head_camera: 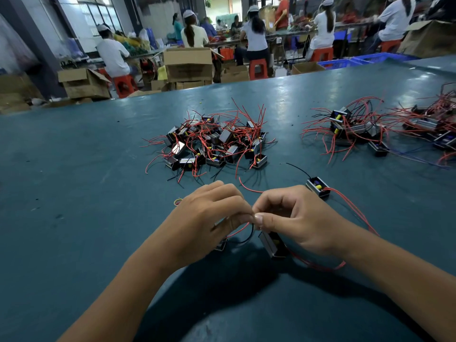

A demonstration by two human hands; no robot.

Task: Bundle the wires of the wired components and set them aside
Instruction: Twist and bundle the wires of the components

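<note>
- Left hand (209,215) and right hand (293,218) are held together low over the teal table (74,193), fingertips meeting at centre.
- Grip, right hand: thumb and forefinger are pressed together on the wires (243,229) at the point where the hands meet.
- Grip, left hand: fingers are curled and closed on the same red and black wires from the opposite side.
- A boxed component (272,245) is seen directly below the right grip, tilted, just under the thumb; whether it rests on the table cannot be told.
- A second component (220,245) is partly hidden beneath the left hand.
- A red wire loop (320,266) is trailed from the boxed component, under the right wrist and out to the right.
- A single component (318,187) lies on the table just beyond the right hand, apart from the grip.
- A loose pile (214,144) of components with tangled red wires lies beyond both hands, at table centre.
- A further pile (355,129) is noted far right.
- A small rubber band (178,201) lies just left of the left hand.
</note>
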